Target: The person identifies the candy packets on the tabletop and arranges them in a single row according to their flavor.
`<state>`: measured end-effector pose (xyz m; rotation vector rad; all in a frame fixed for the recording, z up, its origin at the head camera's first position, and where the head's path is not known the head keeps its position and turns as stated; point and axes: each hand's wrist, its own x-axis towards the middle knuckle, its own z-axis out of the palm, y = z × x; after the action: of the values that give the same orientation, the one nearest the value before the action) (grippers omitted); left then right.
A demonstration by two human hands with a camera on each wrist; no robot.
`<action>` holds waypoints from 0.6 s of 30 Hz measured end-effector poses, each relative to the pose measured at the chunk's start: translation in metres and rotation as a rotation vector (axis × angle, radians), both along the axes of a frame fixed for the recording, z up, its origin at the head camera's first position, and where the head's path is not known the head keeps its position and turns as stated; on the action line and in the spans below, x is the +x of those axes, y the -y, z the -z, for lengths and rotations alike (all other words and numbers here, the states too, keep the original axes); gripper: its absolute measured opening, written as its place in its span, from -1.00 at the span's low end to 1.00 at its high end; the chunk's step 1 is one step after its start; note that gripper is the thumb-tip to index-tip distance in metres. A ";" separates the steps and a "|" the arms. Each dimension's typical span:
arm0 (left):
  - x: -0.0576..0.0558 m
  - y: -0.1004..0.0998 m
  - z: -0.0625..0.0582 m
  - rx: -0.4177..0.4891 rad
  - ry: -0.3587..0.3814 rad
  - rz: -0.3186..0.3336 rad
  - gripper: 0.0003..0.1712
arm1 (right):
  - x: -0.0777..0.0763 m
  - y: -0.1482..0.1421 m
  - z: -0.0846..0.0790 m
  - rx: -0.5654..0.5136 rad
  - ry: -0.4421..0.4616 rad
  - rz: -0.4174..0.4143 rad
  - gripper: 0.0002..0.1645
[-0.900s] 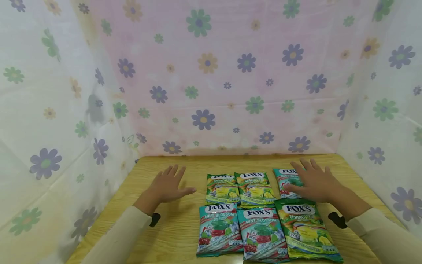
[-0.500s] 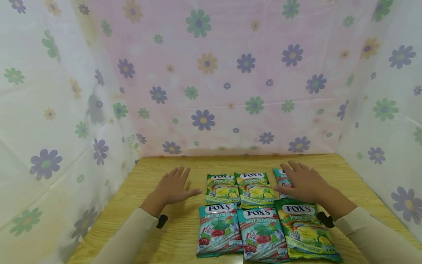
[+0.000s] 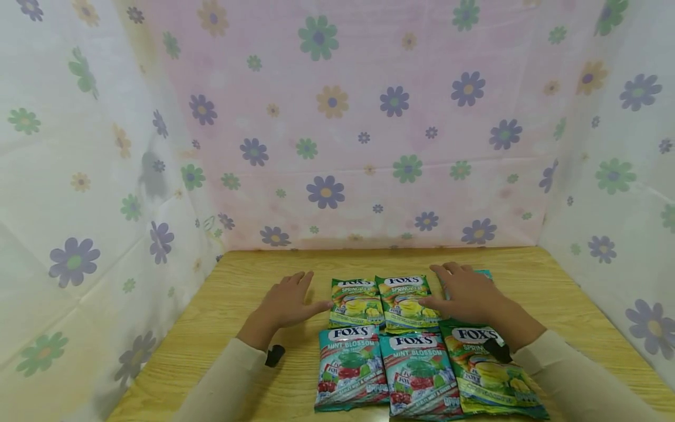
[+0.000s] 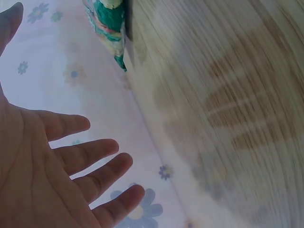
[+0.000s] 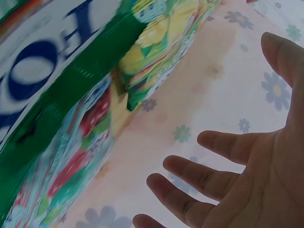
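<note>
My left hand (image 3: 287,302) hovers over the table with fingers spread, its thumb tip close to the back-left yellow-green Spring Tea candy bag (image 3: 355,305). In the left wrist view its palm (image 4: 33,171) is bare. My right hand (image 3: 471,296) is held above the back-right teal Mint Blossom candy bag (image 3: 484,274) and hides most of it. Its fingers are extended and hold nothing in the right wrist view. A second Spring Tea bag (image 3: 405,302) lies between the hands. The front row has two Mint Blossom bags, left (image 3: 350,369) and middle (image 3: 420,375), and a Spring Tea bag (image 3: 490,375).
The bags lie on a wood-grain table (image 3: 211,328). Flower-print cloth (image 3: 369,129) stands behind it and along both sides. A small black strap piece (image 3: 275,355) is at the left wrist, with another (image 3: 498,350) at the right.
Both hands have moved inward: the left hand to the right, the right hand to the left, across the back-right Mint Blossom bag. The bags have stayed in place.
</note>
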<state>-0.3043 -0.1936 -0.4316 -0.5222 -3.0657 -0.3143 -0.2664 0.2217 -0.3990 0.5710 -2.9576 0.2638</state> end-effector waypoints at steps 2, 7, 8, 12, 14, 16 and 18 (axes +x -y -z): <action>0.001 -0.002 0.000 0.025 0.011 -0.001 0.29 | 0.000 0.005 0.000 -0.013 0.019 0.000 0.20; 0.002 -0.008 0.003 0.100 0.052 -0.009 0.27 | -0.004 0.016 0.001 -0.026 0.056 -0.024 0.18; 0.002 -0.009 0.003 0.120 0.063 -0.012 0.27 | -0.005 0.019 0.002 -0.029 0.058 -0.030 0.17; 0.000 -0.014 0.006 0.181 0.096 -0.027 0.29 | -0.008 0.030 0.007 -0.068 0.082 -0.041 0.12; 0.000 -0.016 0.007 0.212 0.101 -0.038 0.28 | -0.010 0.035 0.008 -0.097 0.099 -0.047 0.06; 0.000 -0.019 0.007 0.242 0.099 -0.049 0.26 | -0.012 0.041 0.008 -0.130 0.123 -0.048 0.00; 0.000 -0.021 0.007 0.287 0.103 -0.061 0.22 | -0.014 0.047 0.008 -0.167 0.144 -0.054 -0.07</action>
<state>-0.3042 -0.1722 -0.4385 -0.4088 -3.0466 -0.7869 -0.2800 0.1751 -0.4072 0.6361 -3.0193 0.5740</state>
